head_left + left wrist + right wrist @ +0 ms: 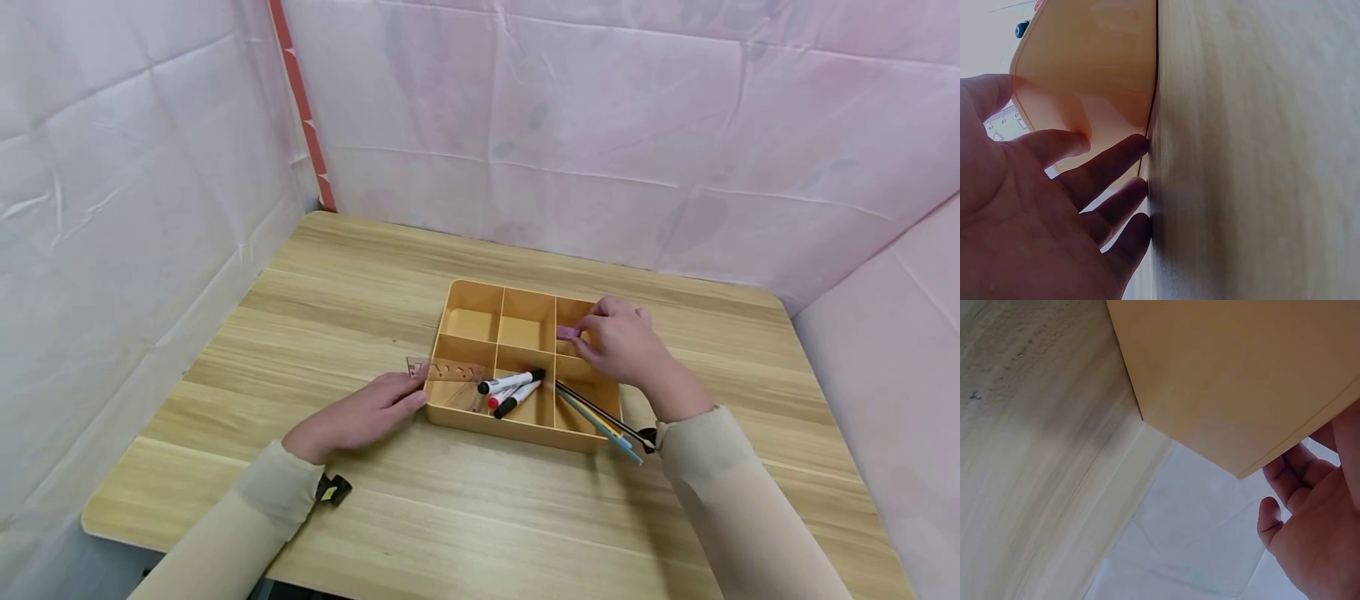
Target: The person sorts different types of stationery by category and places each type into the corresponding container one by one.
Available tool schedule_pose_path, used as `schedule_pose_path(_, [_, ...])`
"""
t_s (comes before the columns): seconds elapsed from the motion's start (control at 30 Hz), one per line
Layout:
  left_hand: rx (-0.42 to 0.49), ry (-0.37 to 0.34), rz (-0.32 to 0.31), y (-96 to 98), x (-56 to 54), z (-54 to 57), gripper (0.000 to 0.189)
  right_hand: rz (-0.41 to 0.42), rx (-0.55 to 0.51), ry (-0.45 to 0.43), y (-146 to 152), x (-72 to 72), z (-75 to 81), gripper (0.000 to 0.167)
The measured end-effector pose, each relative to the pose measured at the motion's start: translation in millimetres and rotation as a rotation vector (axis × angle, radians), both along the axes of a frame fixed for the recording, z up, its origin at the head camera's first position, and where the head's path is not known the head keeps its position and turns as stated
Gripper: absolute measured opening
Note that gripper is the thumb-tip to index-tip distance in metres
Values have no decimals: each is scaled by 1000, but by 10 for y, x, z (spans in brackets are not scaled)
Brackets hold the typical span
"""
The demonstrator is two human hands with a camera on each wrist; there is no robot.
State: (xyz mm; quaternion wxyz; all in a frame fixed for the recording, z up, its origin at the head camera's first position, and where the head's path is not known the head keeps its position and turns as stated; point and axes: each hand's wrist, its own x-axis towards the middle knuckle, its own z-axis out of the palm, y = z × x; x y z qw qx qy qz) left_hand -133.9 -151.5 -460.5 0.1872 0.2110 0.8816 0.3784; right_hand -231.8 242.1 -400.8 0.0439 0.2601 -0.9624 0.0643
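Note:
A yellow-orange organizer box [517, 425] with several compartments stands on the table. My right hand [626, 342] is over its back right compartment and pinches a small purple block [566, 332], perhaps an eraser. The right wrist view shows this hand [1316, 531] at the box rim, with the block hidden. At the box's front left corner, my left hand [371, 412] rests against the outer wall. Its fingers are spread and relaxed in the left wrist view, against the box side [1091, 81]. A clear ruler [450, 371] lies in the front left compartment, its end jutting past the rim.
Several black and red capped markers [513, 388] lean in the front middle compartment. Thin pencils or sticks [600, 421] stick out over the front right rim. The wooden table [450, 517] is bordered by pale sheet-covered walls [600, 125] at the back and sides.

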Motion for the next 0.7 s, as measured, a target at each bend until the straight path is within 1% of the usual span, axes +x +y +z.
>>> schedule_pose_path(0.37, [-5,20,-14,-3,2,5,65,-28,71,-85,-15,-31,6,16])
schedule_pose_path(0.7, [7,13,-16,6,-10,19,64,-42,69,-127,-5,-28,24,18])
